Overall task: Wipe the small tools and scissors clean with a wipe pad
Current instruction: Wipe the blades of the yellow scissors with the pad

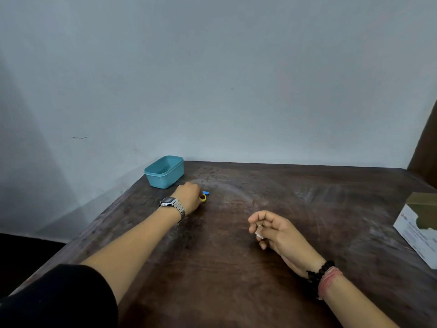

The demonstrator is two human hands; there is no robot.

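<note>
— Where are the tools?
— The left hand [189, 197] curls over small yellow and blue tools [203, 195] on the worktop [236, 268], just in front of a teal tub [164, 171].
— And the wipe pad?
— A white wipe pad [259, 232] is pinched in the right hand [274, 233], well apart from them; a carton [418, 228] sits right.

Dark brown wooden table [236, 268] filling the lower frame, scuffed with pale circular streaks; teal plastic tub [163, 172], open-topped, at the table's far left corner, against a pale blue-grey wall [212, 79]; white cardboard box [418, 229] with an open flap at the right edge of the frame
</note>
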